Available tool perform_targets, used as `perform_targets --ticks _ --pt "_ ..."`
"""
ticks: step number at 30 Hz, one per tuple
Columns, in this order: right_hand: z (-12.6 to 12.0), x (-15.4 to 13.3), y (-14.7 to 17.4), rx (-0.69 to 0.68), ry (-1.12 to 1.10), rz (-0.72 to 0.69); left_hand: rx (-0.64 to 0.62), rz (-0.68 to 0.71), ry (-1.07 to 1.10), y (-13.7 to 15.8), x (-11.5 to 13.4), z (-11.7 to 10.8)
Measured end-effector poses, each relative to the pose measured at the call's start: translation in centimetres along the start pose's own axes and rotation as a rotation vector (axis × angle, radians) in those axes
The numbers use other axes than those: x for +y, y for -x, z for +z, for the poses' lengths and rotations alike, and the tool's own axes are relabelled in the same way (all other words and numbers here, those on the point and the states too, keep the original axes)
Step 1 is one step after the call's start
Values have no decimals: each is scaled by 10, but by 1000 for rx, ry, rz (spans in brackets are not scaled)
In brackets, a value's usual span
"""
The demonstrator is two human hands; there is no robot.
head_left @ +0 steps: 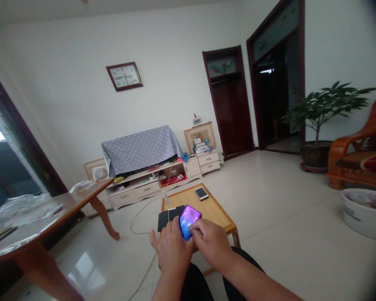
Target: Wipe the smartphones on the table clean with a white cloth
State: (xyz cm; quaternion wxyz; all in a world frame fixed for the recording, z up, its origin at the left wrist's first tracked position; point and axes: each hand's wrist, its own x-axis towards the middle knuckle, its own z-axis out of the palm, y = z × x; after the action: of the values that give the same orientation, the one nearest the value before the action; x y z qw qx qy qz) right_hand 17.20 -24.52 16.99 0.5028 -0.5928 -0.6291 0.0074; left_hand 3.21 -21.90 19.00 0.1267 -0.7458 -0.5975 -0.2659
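Note:
A shiny smartphone (190,218) with a purple-to-blue back is tilted up over the near end of a small wooden table. My left hand (174,246) grips it along its left and lower edge, with the thumb near the bottom corner. At the phone's lower right, my right hand (212,240) is closed in a pinch against the back. Between those fingertips shows a small greyish thing, too small to name. A black flat object (166,218) lies on the table just beyond my left hand. Farther back on the tabletop rests another phone (201,193) with a white frame, dark screen up.
The small wooden table (217,213) stands before my knees. A cable (134,217) trails over the floor at left. A larger table (47,223) with plastic bags is on the left. Beyond are a TV cabinet (138,194), a potted plant (316,146) and a white tub (363,221).

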Motion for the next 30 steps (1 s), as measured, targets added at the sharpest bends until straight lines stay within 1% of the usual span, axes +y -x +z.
perform_targets --ticks 5,8,10,12,14,17,19,21,23,26,27,28,30 --pt "4 5 -13 69 41 111 -33 -25 -13 -1 -5 3" --pt "11 3 -13 11 26 61 -23 -26 -28 -4 -2 3" --pt "15 2 -14 -31 16 27 -4 0 -32 -9 1 4" --pt "16 6 -23 -17 34 53 6 48 -19 -17 5 7" --pt "13 14 -40 32 74 111 3 103 1 -29 11 9" --pt "7 24 -65 76 140 157 13 131 7 -50 22 9" --pt "5 26 -74 75 156 131 34 140 17 -62 28 7" --pt "5 25 -77 68 154 70 44 149 43 -68 31 5" --pt "5 24 -74 95 150 41 43 148 74 -67 32 6" --pt "4 23 -63 186 143 112 45 116 84 -51 34 12" --pt "4 23 -57 198 135 130 50 111 77 -45 34 14" --pt "5 22 -51 193 125 129 58 109 69 -38 35 16" --pt "8 20 -39 150 100 81 66 113 57 -26 34 18"
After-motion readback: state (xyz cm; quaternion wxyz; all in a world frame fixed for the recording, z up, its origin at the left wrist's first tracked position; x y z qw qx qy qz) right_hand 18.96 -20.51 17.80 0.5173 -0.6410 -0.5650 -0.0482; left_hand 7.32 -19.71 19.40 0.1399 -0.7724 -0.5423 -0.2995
